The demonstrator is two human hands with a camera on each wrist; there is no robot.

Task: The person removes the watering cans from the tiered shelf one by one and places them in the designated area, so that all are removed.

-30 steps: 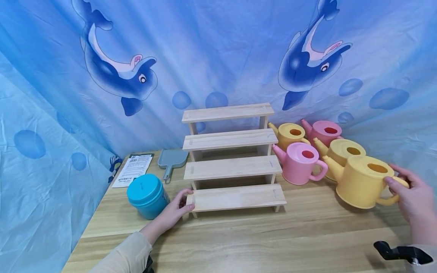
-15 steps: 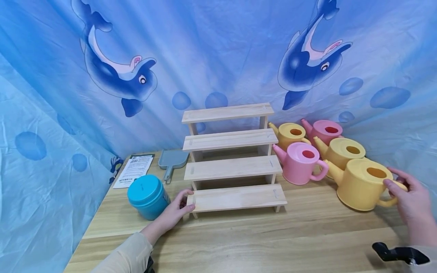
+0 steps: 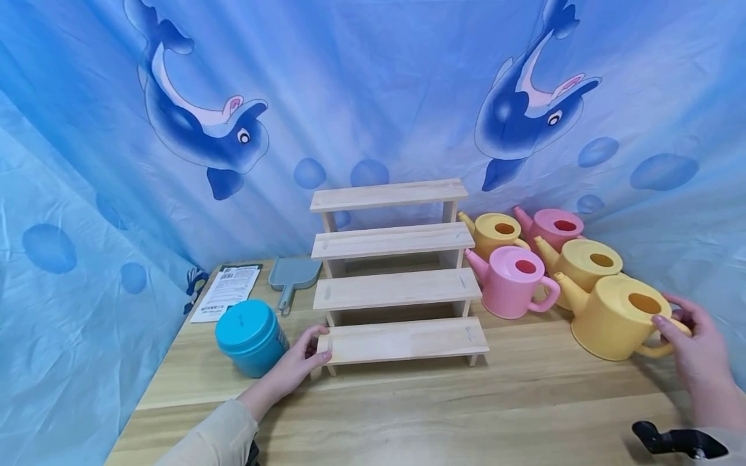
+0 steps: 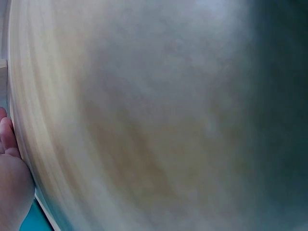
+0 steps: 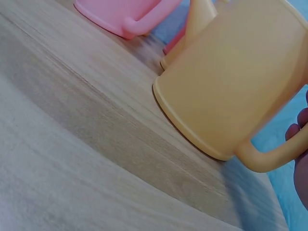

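Note:
My left hand [image 3: 296, 360] holds the left end of the lowest step of a four-tier wooden stand [image 3: 402, 340], thumb on top at its front corner. In the left wrist view only part of that hand [image 4: 12, 178] shows, at the left edge. At the right of the table, my right hand [image 3: 702, 346] grips the handle of the nearest yellow watering can [image 3: 612, 323]. The right wrist view has this watering can [image 5: 226, 82] with its base at the tabletop and fingers around the handle. Close by stand a pink watering can [image 3: 507, 288] and a second yellow watering can [image 3: 577, 262].
Farther back are a small yellow watering can [image 3: 492, 243] and another pink one [image 3: 553, 223]. Left of the stand are a blue lidded tub [image 3: 250, 336], a grey dustpan [image 3: 293, 273] and a printed packet [image 3: 227, 292]. A dolphin-print curtain [image 3: 402, 77] hangs behind the table [image 3: 443, 414].
My right hand and the yellow watering can have shifted slightly left. The left hand keeps its hold on the stand, which has not visibly moved.

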